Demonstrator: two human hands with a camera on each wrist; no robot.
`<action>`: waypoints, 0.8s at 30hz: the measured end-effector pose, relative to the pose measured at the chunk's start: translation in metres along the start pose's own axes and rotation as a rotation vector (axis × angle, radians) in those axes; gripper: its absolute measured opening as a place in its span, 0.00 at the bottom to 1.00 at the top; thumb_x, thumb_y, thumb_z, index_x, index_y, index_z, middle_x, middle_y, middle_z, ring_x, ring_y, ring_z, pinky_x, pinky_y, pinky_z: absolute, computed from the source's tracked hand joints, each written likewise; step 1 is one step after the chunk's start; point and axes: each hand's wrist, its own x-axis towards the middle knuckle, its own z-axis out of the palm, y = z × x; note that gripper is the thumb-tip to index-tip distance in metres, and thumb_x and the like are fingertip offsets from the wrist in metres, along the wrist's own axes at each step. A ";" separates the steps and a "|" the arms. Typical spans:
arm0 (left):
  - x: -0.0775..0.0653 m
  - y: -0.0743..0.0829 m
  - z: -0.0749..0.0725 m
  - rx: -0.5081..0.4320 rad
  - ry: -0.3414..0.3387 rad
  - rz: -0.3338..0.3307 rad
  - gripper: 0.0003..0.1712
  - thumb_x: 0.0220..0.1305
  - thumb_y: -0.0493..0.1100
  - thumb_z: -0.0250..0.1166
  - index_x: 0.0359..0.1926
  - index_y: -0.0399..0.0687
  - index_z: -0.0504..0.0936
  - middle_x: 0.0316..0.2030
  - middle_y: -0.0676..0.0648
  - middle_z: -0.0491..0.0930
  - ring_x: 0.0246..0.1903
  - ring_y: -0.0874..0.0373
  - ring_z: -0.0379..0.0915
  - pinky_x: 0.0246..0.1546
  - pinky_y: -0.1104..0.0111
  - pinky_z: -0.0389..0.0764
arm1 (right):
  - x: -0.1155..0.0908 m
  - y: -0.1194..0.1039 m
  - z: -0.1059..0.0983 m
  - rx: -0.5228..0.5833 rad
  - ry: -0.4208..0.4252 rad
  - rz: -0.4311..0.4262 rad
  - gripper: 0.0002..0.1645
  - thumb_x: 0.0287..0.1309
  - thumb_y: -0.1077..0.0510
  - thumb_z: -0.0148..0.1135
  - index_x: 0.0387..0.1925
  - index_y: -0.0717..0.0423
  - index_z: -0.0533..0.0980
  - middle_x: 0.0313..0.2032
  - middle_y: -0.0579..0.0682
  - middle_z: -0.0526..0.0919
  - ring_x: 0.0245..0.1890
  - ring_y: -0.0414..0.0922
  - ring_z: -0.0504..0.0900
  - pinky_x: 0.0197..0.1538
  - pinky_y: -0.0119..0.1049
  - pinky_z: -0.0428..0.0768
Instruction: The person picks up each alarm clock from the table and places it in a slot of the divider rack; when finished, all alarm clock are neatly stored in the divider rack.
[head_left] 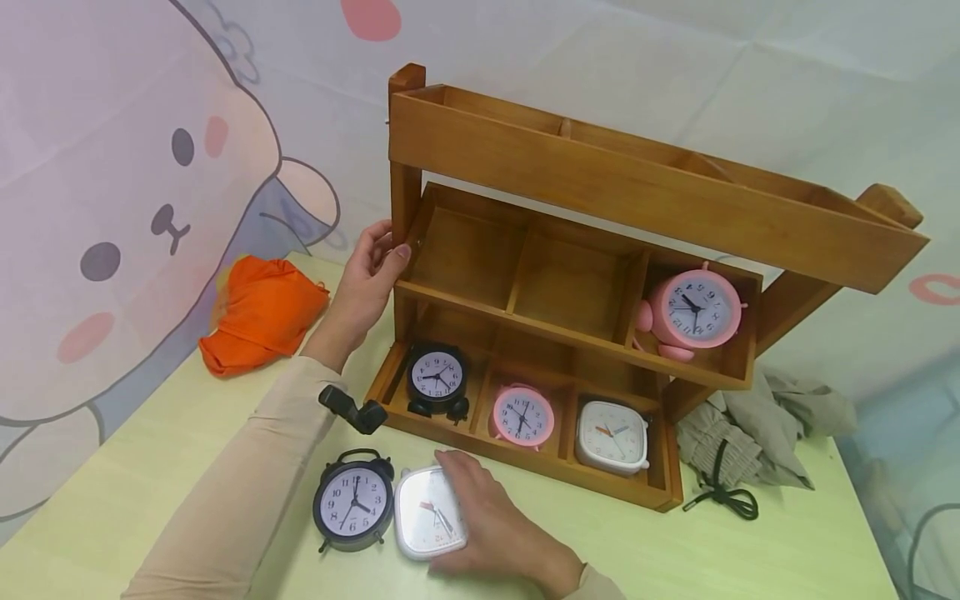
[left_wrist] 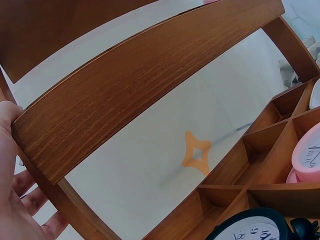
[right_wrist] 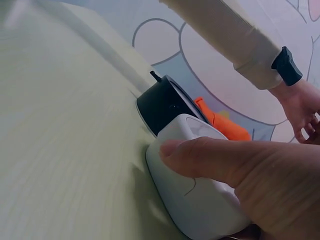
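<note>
My left hand grips the left side of a brown wooden shelf; in the left wrist view its thumb lies in front and the fingers behind the wood. On the table, my right hand holds a white square alarm clock by its right side, the thumb along its casing in the right wrist view. The fingers beneath are mostly hidden there. Just left of that clock stands a black twin-bell alarm clock, its face turned up toward the head camera.
In the shelf's bottom row sit a black clock, a pink clock and a white clock. A pink twin-bell clock lies upside down in the middle row's right compartment. Orange cloth lies left, grey-beige cloth right.
</note>
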 end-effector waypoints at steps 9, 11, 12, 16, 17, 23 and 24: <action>-0.002 0.001 -0.001 0.002 -0.003 -0.014 0.32 0.74 0.52 0.53 0.74 0.56 0.55 0.73 0.47 0.60 0.71 0.51 0.57 0.74 0.55 0.58 | -0.004 0.003 0.002 0.030 0.047 0.032 0.67 0.32 0.39 0.81 0.73 0.47 0.56 0.67 0.47 0.65 0.65 0.44 0.67 0.68 0.47 0.70; -0.002 0.001 -0.001 0.006 -0.006 -0.015 0.32 0.74 0.52 0.53 0.74 0.55 0.55 0.73 0.47 0.60 0.72 0.51 0.57 0.74 0.54 0.58 | -0.008 0.002 -0.001 0.059 0.043 0.070 0.67 0.31 0.38 0.81 0.73 0.45 0.57 0.66 0.45 0.65 0.62 0.42 0.68 0.66 0.46 0.73; -0.002 0.001 -0.002 0.010 -0.009 -0.014 0.32 0.74 0.52 0.53 0.74 0.55 0.54 0.73 0.46 0.60 0.72 0.51 0.57 0.74 0.54 0.58 | -0.011 0.001 -0.004 0.074 0.041 0.091 0.67 0.30 0.37 0.81 0.73 0.44 0.57 0.66 0.44 0.66 0.61 0.41 0.69 0.66 0.46 0.73; 0.000 0.001 -0.003 0.024 -0.021 -0.011 0.32 0.74 0.52 0.54 0.73 0.55 0.55 0.73 0.46 0.60 0.73 0.50 0.56 0.74 0.53 0.58 | -0.024 -0.007 -0.025 0.153 0.072 0.164 0.66 0.29 0.36 0.81 0.72 0.38 0.58 0.65 0.39 0.66 0.59 0.40 0.69 0.63 0.49 0.74; 0.001 0.001 -0.003 0.026 -0.024 -0.010 0.32 0.74 0.52 0.54 0.73 0.55 0.55 0.73 0.46 0.60 0.73 0.49 0.55 0.74 0.52 0.58 | -0.027 -0.009 -0.032 0.180 0.095 0.178 0.66 0.28 0.37 0.82 0.72 0.37 0.58 0.65 0.38 0.66 0.59 0.40 0.69 0.63 0.51 0.74; 0.002 0.000 -0.004 0.017 -0.031 -0.005 0.32 0.74 0.52 0.54 0.72 0.55 0.56 0.73 0.45 0.59 0.73 0.49 0.54 0.74 0.52 0.58 | -0.041 -0.023 -0.082 0.251 0.336 0.135 0.66 0.23 0.46 0.87 0.69 0.33 0.62 0.64 0.37 0.68 0.58 0.42 0.71 0.58 0.51 0.73; 0.003 0.000 -0.005 0.013 -0.034 -0.003 0.32 0.74 0.51 0.54 0.73 0.54 0.56 0.73 0.45 0.59 0.73 0.48 0.54 0.74 0.52 0.58 | -0.043 -0.025 -0.091 0.241 0.375 0.121 0.66 0.23 0.47 0.87 0.69 0.33 0.61 0.64 0.38 0.68 0.57 0.43 0.72 0.57 0.50 0.74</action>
